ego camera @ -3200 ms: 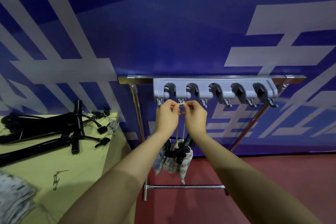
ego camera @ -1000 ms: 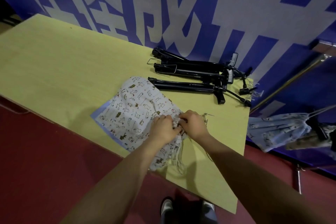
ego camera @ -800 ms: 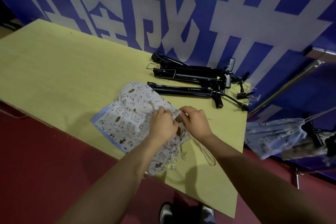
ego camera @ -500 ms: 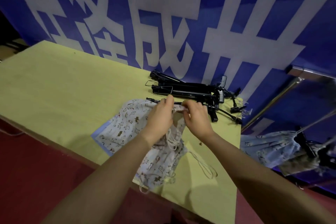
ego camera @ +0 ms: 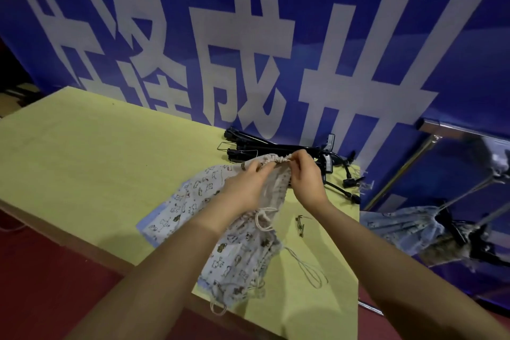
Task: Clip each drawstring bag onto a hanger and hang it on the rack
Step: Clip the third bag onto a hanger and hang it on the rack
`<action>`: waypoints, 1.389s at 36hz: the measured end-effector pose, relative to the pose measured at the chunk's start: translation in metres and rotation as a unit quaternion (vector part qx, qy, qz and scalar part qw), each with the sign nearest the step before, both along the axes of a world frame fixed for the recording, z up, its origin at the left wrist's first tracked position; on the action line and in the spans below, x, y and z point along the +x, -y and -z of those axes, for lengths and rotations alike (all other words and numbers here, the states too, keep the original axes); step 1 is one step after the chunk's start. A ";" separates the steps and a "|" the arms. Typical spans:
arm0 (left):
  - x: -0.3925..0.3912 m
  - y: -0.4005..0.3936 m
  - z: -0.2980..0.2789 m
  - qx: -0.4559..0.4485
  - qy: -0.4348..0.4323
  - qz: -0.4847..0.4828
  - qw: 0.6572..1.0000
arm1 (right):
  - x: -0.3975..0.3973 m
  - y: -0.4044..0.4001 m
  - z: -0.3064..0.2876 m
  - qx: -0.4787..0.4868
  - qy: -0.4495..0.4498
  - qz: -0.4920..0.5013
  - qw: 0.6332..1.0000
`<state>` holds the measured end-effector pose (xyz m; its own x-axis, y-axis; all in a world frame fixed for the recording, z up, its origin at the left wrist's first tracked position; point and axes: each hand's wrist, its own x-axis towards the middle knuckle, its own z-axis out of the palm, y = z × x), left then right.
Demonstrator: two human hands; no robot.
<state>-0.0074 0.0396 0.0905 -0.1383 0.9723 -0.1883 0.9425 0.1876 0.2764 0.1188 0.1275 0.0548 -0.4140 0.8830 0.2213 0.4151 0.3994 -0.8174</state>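
Blue banner behind yellow worktop. Left hand and right hand are pinching the drawstring bag by its gathered mouth, lifting; black hangers probably next, for clipping.

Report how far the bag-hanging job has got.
Done: at least one clipped bag already hangs on the rack at right. In hand: left hand and right hand pinch the gathered top of a printed bag, not yet clipped. Left: more bags on the table and the black hangers.

printed drawstring bag lifted, black hangers piled
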 end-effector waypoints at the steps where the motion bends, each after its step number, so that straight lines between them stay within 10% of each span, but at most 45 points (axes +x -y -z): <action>1: 0.001 -0.002 0.000 -0.001 0.000 -0.004 1.000 | 0.002 -0.003 0.001 -0.002 0.008 -0.003 1.000; 30: 0.040 -0.043 0.081 -0.021 0.132 -0.077 0.988 | 0.058 -0.050 0.142 -0.064 0.373 -0.071 0.923; 42: 0.037 -0.045 0.081 -0.010 0.159 -0.084 0.984 | 0.056 -0.048 0.145 -0.057 0.372 -0.050 0.925; 50: 0.031 -0.040 0.069 0.001 0.180 -0.082 0.980 | 0.049 -0.038 0.105 -0.129 0.109 0.031 0.985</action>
